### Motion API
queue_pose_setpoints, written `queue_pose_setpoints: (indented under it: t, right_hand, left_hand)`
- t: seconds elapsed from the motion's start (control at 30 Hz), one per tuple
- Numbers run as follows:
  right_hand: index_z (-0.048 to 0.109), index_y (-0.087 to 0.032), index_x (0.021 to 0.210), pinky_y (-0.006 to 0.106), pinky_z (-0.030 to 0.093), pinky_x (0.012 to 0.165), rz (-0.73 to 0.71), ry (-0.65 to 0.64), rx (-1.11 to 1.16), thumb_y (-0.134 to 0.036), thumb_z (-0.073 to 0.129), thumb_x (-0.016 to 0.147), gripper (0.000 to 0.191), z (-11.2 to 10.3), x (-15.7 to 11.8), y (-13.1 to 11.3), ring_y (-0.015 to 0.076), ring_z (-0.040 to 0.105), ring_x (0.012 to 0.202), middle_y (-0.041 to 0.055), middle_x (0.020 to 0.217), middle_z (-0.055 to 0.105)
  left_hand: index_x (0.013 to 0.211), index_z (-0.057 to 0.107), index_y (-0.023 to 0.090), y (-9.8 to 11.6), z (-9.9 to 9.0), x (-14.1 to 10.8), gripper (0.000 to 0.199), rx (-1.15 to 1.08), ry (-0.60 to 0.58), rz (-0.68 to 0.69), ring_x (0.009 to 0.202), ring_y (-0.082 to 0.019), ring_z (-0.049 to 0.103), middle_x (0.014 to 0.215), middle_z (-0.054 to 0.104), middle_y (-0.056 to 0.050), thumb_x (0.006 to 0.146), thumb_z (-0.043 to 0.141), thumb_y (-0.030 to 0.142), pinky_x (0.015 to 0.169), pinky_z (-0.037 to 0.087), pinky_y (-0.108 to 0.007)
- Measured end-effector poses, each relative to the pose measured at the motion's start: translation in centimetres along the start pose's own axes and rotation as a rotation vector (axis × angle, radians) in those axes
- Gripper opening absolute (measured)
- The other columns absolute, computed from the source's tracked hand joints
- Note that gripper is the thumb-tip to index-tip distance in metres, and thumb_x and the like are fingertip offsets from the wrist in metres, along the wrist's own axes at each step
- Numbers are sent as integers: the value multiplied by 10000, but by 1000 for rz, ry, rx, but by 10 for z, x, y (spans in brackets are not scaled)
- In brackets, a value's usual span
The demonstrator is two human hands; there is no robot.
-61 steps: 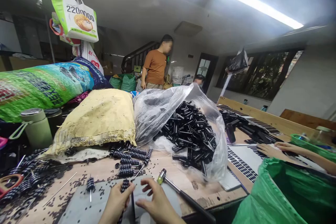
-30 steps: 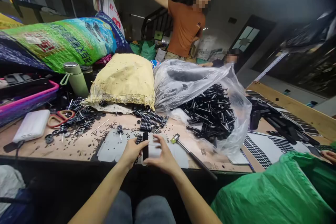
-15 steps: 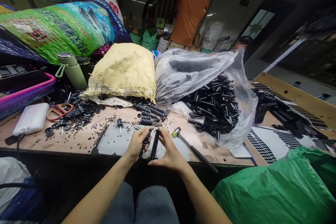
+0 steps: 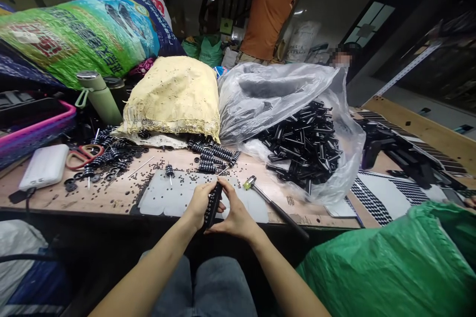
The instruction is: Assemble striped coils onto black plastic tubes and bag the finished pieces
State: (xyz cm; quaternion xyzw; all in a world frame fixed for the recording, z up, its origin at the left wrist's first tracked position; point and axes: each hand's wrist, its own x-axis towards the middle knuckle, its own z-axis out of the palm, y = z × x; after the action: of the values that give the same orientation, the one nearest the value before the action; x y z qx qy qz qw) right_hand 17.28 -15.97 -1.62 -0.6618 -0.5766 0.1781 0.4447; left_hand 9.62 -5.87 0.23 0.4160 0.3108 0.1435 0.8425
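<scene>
My left hand (image 4: 197,202) is closed around a ribbed black roller (image 4: 208,209), whose thin metal rod shows near the fingertips. My right hand (image 4: 237,215) grips a long black plastic piece (image 4: 214,208) between thumb and fingers. Both parts are pressed side by side over the front edge of the table; whether they are joined is hidden. Just right of my right hand lies a hammer (image 4: 278,211) with a yellow-green face. Beyond my hands, several ribbed rollers (image 4: 210,163) lie in a pile, and another roller (image 4: 169,172) stands on a pale sheet (image 4: 158,198).
A clear plastic bag (image 4: 260,104) spills black pieces (image 4: 305,143) on the right. A yellow sack (image 4: 173,94) stands behind. Scissors (image 4: 85,156), a white power bank (image 4: 43,166) and a green bottle (image 4: 98,99) are left. A green bag (image 4: 386,262) hangs front right. A person in orange (image 4: 266,10) stands beyond.
My right hand has moved left, bringing the black plastic piece against the roller in my left hand. The person in orange has lowered an arm.
</scene>
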Motion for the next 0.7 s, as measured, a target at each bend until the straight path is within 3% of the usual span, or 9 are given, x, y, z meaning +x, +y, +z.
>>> queue_pose_setpoints:
  t: [0.23,0.3,0.4,0.5,0.6,0.7]
  right_hand:
    - [169,-185,1291,370,315,1017,62,126,-43,-212,737,465,1002,8,-5,5,237,351,1199,116,1287,330]
    - [182,-177,1284,387,327,1004,87,167,-102,-207,717,467,977,14,-5,10,252,356,1190,121,1275,344]
    - [190,-154,1281,423,314,1004,115,262,-215,-215,674,531,894,24,-6,21,268,346,1190,147,1268,349]
    - [203,-143,1283,427,326,989,152,267,-344,-206,595,640,756,20,-13,34,257,338,1195,158,1263,359]
    - [309,-128,1234,477,354,923,312,273,-623,-307,595,691,640,-12,-31,47,309,341,1171,179,1235,383]
    - [515,-115,968,487,378,803,599,288,-964,-334,486,790,284,-55,-52,56,346,439,1028,188,1029,509]
  left_hand:
    - [776,530,134,-2,0,8,224,140,-39,-81,411,-120,523,562,517,-7,801,412,324,417,439,-242]
    - [886,559,138,-9,-2,10,259,306,-44,54,523,-136,560,692,557,-42,807,406,332,516,480,-284]
    - [1113,519,165,-28,-7,13,365,770,-3,468,843,-194,555,946,538,-95,768,493,282,765,468,-364]
    - [1196,457,157,-49,-19,21,428,1195,-15,745,949,-215,500,1001,516,-119,768,467,147,825,435,-393]
    - [1157,480,143,-54,-36,30,402,1451,-93,877,901,-198,519,972,546,-123,786,365,40,767,451,-357]
    - [1123,503,148,-45,-50,32,416,1665,-93,974,871,-208,530,966,570,-115,768,350,-6,738,429,-372]
